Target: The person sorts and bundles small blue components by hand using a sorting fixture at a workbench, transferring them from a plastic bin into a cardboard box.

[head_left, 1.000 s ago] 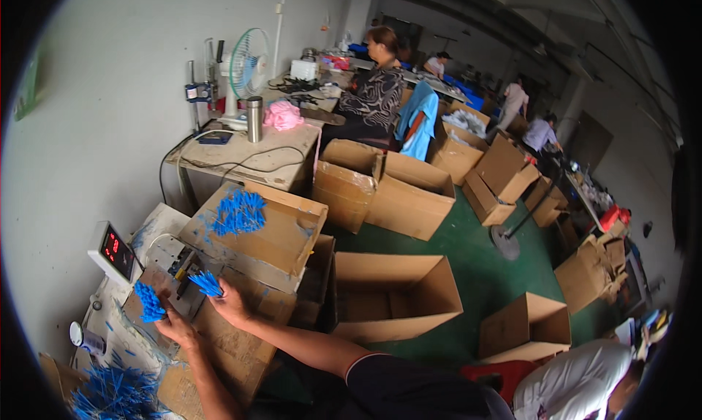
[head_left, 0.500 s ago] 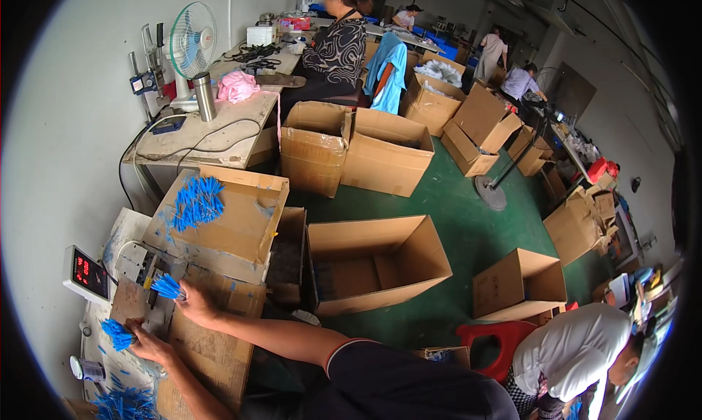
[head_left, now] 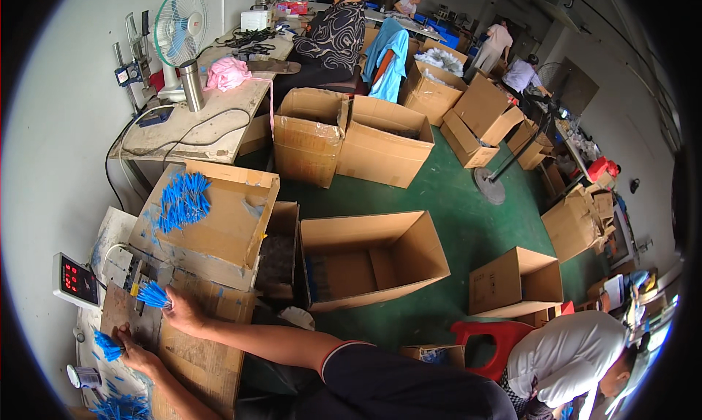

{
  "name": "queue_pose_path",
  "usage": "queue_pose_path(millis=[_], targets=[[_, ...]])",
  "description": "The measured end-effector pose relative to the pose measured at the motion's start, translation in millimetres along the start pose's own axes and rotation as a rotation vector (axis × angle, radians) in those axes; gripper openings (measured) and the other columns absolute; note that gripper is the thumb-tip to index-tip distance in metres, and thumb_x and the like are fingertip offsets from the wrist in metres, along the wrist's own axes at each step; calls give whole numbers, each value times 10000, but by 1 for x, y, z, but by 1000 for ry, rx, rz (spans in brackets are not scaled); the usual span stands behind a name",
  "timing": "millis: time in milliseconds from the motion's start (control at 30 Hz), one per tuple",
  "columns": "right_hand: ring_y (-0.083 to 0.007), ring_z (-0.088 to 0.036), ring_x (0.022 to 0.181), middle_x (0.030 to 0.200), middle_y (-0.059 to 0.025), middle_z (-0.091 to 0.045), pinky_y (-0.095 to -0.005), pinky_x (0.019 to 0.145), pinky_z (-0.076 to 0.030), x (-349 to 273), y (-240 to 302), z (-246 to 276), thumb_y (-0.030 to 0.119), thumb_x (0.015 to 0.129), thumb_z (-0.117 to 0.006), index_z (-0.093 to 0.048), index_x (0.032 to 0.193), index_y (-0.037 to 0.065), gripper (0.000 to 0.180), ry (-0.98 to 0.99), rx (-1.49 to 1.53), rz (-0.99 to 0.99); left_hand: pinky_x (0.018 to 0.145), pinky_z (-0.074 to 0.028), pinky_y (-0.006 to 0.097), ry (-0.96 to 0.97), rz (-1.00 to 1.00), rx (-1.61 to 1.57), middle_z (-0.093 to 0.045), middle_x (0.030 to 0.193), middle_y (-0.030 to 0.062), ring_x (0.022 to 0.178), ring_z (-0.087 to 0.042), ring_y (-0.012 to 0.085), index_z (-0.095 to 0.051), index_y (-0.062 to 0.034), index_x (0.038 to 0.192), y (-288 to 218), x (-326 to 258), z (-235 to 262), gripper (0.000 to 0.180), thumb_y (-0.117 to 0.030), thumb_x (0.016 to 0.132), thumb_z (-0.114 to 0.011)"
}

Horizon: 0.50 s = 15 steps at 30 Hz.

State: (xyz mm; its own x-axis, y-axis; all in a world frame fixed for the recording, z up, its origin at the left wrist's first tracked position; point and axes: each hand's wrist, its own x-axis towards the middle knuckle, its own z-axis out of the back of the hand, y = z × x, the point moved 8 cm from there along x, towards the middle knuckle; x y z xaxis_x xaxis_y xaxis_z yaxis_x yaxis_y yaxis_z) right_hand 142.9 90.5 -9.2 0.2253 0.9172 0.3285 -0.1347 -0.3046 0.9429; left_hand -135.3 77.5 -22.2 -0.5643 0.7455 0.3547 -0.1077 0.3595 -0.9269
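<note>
My left hand (head_left: pixel 139 355) is closed around the end of a small bunch of thin blue sticks (head_left: pixel 107 345), low over the worktable. Farther up, my right hand (head_left: pixel 184 312) grips a second bunch of thin blue sticks (head_left: pixel 153 295), fanned out beside a small metal device (head_left: pixel 135 275) on the bench. A loose pile of blue sticks (head_left: pixel 121 405) lies below my left hand. Another heap of them (head_left: pixel 184 200) rests in a shallow cardboard tray (head_left: pixel 238 200) beyond my right hand. What the sticks are exactly, I cannot tell.
A counter with red digits (head_left: pixel 76 280) stands by the wall, and a jar (head_left: pixel 84 377) sits near it. Cardboard (head_left: pixel 201 347) covers the bench under my forearms. An open carton (head_left: pixel 373 263) stands on the green floor to the right. A person in white (head_left: pixel 567 354) bends beside a red chair (head_left: pixel 482 339).
The view has shifted slightly, so most things sit a little further left and up. Both hands still hold their bunches, close to the same spots over the bench.
</note>
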Motion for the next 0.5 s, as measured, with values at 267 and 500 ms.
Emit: queue_pose_path(millis=[267, 500], targets=[[-459, -619, 763, 801, -244, -600, -491, 627, -474, 0, 5, 6, 3, 783, -653, -503, 954, 22, 228, -23, 32, 7, 804, -513, 318, -150, -172, 222, -637, 922, 89, 815, -608, 171, -615, 58, 1140, -59, -21, -14, 247, -153, 1040, -536], [-459, -621, 751, 799, -239, -608, -523, 641, -475, 0, 4, 7, 33, 794, -647, -506, 952, 31, 211, -44, -46, -3, 749, -490, 307, 118, -44, 206, -624, 882, 80, 782, -572, 165, -609, 54, 1071, -3, -1, -19, 259, -184, 1050, -510]])
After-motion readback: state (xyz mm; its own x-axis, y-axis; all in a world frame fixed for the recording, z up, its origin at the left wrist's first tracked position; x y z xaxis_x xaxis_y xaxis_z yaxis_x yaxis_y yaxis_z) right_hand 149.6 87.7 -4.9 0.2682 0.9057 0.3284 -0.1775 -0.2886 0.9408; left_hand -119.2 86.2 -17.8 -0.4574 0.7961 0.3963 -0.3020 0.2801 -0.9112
